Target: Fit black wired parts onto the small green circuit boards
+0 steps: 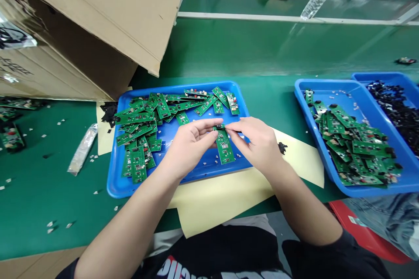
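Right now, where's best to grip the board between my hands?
Probably pinch the long edges of the green board at its near end, from your side; that narrow, flat end juts out uncovered while left hand and right hand crowd the far end.

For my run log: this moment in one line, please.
Left hand: holding circuit board | Right hand: at its far end | Below: blue tray

Green on green — the held circuit board, dotted with black and white, echoes the green bench before me. Blue trays, pale yellow paper and brown cardboard add contrast; jet-black pieces darken the far right — and the person's black shirt bears red and white lettering.
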A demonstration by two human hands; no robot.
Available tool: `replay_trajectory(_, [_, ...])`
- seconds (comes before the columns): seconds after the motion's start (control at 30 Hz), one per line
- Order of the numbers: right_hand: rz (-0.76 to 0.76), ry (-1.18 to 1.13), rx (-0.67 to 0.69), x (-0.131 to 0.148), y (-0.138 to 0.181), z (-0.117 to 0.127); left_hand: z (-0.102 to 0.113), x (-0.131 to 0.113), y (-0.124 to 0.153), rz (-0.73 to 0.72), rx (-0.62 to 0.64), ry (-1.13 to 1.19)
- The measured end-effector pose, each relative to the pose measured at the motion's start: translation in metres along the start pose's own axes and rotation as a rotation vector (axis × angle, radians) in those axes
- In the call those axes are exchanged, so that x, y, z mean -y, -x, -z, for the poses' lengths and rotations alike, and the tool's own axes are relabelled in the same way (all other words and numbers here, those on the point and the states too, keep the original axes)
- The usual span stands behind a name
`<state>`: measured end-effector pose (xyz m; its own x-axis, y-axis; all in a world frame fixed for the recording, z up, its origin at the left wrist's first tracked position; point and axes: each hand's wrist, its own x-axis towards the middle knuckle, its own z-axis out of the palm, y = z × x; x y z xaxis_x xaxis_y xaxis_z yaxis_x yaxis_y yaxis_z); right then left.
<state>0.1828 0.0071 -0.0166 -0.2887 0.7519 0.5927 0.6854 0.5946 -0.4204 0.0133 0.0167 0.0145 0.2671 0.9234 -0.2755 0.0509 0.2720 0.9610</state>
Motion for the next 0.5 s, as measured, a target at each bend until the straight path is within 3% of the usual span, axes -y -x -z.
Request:
replay_trajectory(0.3, [0.011,0.029,-0.008,0.0015,-0.0015,0.0006,-0.0016,-0.0009,-0.0003,-0.016,-0.036,-0.025])
replay_trajectory(0.5, [0.019,0.046,-0.024,0.0021,-0.0019,0.0015,-0.0045,0.0023,-0.0002,-0.101,-0.082,-0.106])
